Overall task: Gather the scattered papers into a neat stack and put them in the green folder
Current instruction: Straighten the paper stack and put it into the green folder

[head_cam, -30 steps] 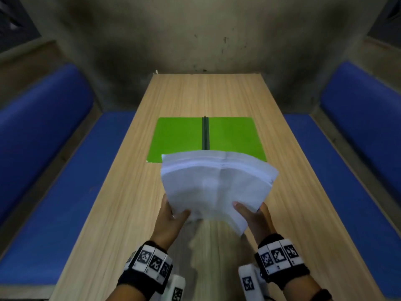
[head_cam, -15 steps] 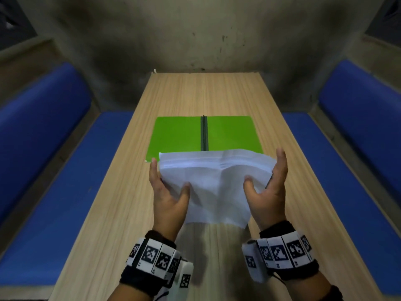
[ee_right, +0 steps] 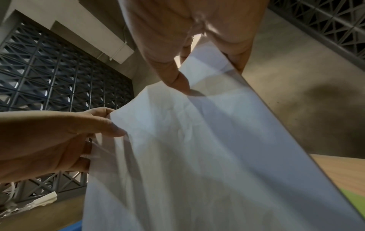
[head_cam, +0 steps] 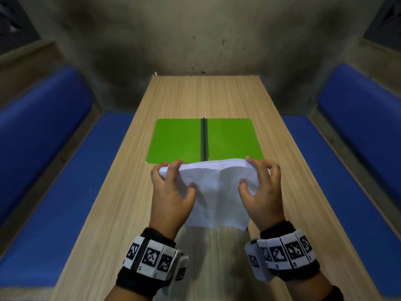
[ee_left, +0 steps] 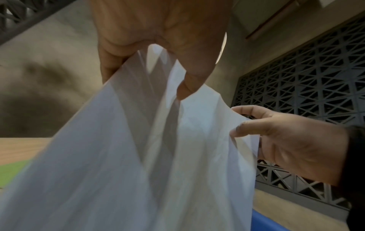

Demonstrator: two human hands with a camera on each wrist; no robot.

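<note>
A bundle of white papers (head_cam: 217, 192) stands nearly upright above the wooden table (head_cam: 121, 213), just in front of the green folder (head_cam: 175, 140). The folder lies open and flat, its dark spine (head_cam: 204, 140) in the middle. My left hand (head_cam: 171, 187) grips the bundle's upper left side, fingers curled over the top edge and thumb on the near face. My right hand (head_cam: 260, 185) grips the upper right side the same way. In the left wrist view the papers (ee_left: 158, 156) hang down from my left hand (ee_left: 154, 65). The right wrist view shows the papers (ee_right: 197, 156) pinched by my right hand (ee_right: 207, 65).
Blue padded benches (head_cam: 54, 170) (head_cam: 351, 161) run along both long sides of the table. A stained concrete wall (head_cam: 199, 35) closes off the far end. Dark lattice grilles (ee_left: 306, 78) show at the sides.
The bundle has tipped from lying nearly flat in my hands to standing on edge. Both hands slid from its near edge up the sides, and their fingers now curl over the top.
</note>
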